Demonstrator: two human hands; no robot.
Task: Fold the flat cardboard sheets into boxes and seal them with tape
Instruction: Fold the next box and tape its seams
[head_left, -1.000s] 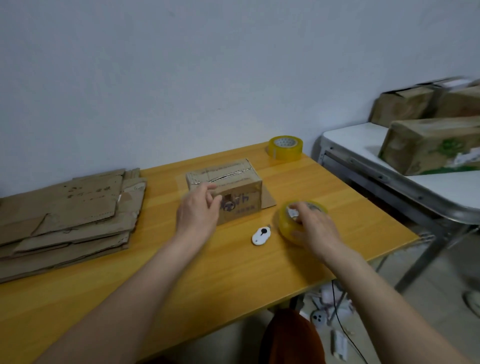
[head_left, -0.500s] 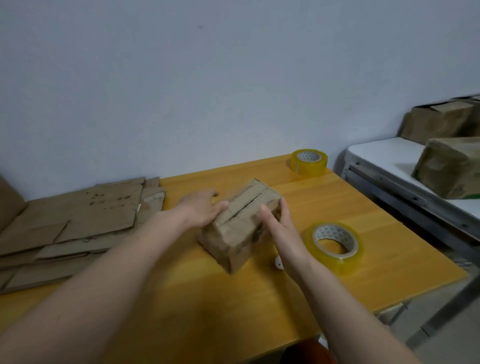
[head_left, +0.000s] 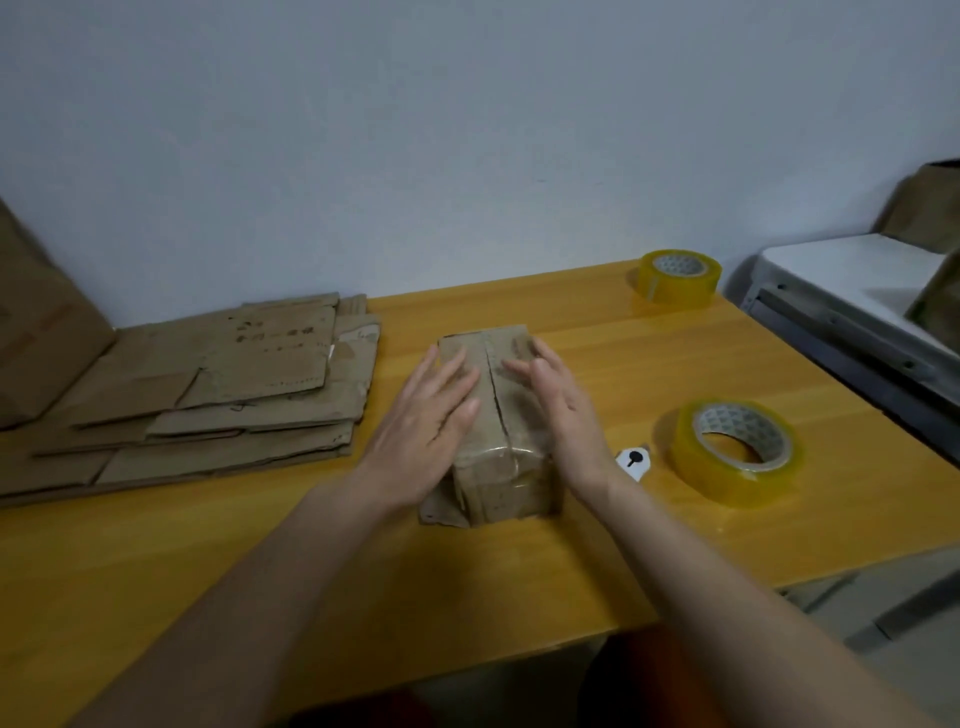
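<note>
A small brown cardboard box (head_left: 500, 483) stands in the middle of the yellow wooden table (head_left: 363, 571), its top flaps closed with the seam running away from me. My left hand (head_left: 431, 421) lies flat on the left flap, fingers spread. My right hand (head_left: 563, 415) rests along the right flap and the box's right edge, fingers extended. Clear tape shows on the box's near end. A yellow tape roll (head_left: 727, 480) lies right of the box, apart from my hands. A stack of flat cardboard sheets (head_left: 234, 389) lies to the left.
A small white cutter (head_left: 632, 460) sits between the box and the near tape roll. A second tape roll (head_left: 678, 280) lies at the table's far right corner. A white side table (head_left: 852, 280) with finished boxes (head_left: 924, 208) stands on the right. More cardboard (head_left: 36, 322) leans at far left.
My right hand let go of the near tape roll and joined the left on the box. Together they turned the box so its seam points away, and both hands now lie on the top.
</note>
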